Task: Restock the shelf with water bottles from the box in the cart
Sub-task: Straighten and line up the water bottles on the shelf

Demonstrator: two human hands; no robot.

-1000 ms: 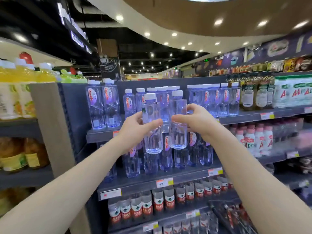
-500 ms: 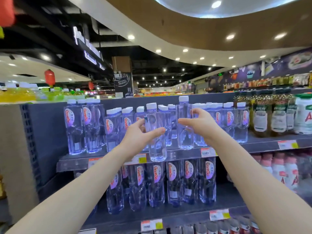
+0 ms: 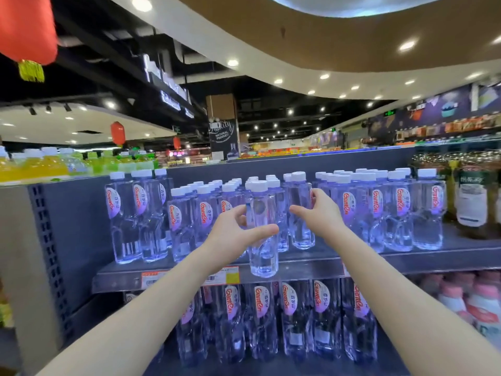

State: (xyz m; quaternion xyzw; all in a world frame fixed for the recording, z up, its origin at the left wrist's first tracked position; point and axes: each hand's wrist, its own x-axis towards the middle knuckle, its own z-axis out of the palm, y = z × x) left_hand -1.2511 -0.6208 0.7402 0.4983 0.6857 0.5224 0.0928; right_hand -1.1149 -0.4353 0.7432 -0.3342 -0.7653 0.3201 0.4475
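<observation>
Head view: two bottles up at the top shelf [image 3: 284,268]. Left hand [image 3: 235,231], fingers wrapped round a bottle [image 3: 262,229] hanging over the shelf edge, not yet down. Right hand [image 3: 318,211], fingers loosely round a second bottle [image 3: 299,210] seemingly standing among crowded rows [image 3: 379,210]. Little gap left; neighbours easily toppled. Cart, box unseen.

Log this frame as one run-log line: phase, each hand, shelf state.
phase: placing on top shelf | left hand: holds bottle at shelf edge | right hand: holds second bottle, set among the row
</observation>
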